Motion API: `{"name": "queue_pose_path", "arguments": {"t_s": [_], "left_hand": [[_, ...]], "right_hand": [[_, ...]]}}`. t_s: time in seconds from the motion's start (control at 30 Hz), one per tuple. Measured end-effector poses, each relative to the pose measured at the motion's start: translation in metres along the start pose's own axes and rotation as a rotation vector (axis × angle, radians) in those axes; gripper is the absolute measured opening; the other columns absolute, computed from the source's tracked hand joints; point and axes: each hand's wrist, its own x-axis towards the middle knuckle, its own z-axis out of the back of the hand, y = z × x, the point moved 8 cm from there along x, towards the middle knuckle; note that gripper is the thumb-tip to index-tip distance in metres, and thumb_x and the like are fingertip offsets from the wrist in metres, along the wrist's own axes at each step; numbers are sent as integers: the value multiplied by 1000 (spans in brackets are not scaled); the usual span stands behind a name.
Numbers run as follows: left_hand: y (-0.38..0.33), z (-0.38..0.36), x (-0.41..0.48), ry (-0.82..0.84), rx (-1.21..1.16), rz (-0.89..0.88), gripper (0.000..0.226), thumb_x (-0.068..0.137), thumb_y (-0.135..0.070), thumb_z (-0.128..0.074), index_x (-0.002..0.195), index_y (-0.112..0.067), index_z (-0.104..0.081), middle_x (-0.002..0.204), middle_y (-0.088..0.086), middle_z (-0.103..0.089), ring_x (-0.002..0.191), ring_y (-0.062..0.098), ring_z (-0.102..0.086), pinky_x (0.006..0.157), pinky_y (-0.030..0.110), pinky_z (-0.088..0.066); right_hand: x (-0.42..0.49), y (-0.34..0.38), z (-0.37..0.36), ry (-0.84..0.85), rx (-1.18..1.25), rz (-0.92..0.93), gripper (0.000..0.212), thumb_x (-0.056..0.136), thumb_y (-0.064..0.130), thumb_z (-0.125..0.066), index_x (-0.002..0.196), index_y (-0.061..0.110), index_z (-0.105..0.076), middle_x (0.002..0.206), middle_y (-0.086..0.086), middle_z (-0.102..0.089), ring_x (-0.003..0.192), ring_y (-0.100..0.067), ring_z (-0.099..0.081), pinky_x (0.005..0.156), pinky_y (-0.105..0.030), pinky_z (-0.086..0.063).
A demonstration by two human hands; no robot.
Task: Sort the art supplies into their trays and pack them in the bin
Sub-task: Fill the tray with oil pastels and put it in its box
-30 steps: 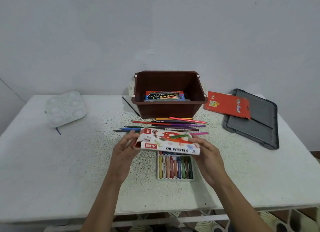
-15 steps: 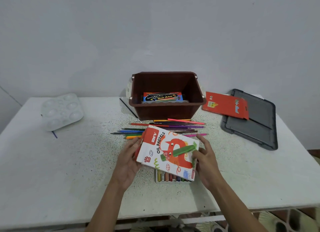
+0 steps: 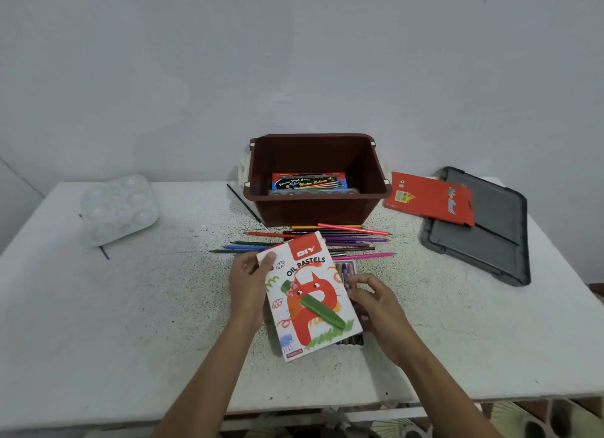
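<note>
Pastel box, face up and tilted, lies over the pastel tray at the table's near middle. Left hand grips its upper left corner, thumb on top. Right hand has its fingers curled at the tray's right edge; whether they grip it cannot be told. Pencils lie just behind, before the bin, which holds a watercolour box. The lid lies to the right and the palette far left.

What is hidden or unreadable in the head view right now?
Head view:
1. Pastel tray: mostly under the oil pastels box; sticks uncountable.
2. Bin floor: its near wall hides what lies below the watercolour box.
3. Right hand: fingers blurred, grip unclear.
</note>
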Motion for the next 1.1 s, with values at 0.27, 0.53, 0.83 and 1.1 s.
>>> {"name": "queue_pose_path", "arguments": {"t_s": [0.27, 0.53, 0.83, 1.1], "left_hand": [[-18, -59, -5, 502, 582, -139, 68, 84, -46, -72, 143, -41, -40, 145, -9, -44, 110, 7, -61, 83, 26, -57], [-19, -91, -2, 830, 1346, -257, 144, 48, -76, -80, 149, -47, 18, 162, -14, -6, 146, 21, -23, 113, 50, -35], [-20, -115, -12, 932, 1812, -605, 146, 54, -73, -80, 142, -46, 34, 157, -3, 35, 150, 31, 8, 118, 58, -4], [-21, -117, -12, 909, 1824, -741, 139, 60, -71, -78, 147, -40, 26, 162, 2, 19, 149, 29, 2, 120, 52, -10]], "right_hand": [[2, 7, -14, 58, 108, 40, 56, 96, 2, -58, 136, 36, -38, 105, -11, -74, 99, -27, -72, 75, -48, -60], [5, 6, -16, 58, 232, 25, 58, 90, -1, -66, 132, 32, -45, 111, -11, -72, 97, -33, -72, 77, -49, -60], [14, -8, -20, 104, 566, -107, 39, 90, -7, -47, 127, 6, -51, 118, -30, -64, 107, -49, -64, 88, -56, -56], [16, -8, -16, -11, 563, -184, 27, 98, 18, -55, 117, -2, -57, 107, -25, -70, 100, -43, -69, 87, -57, -56]]}}
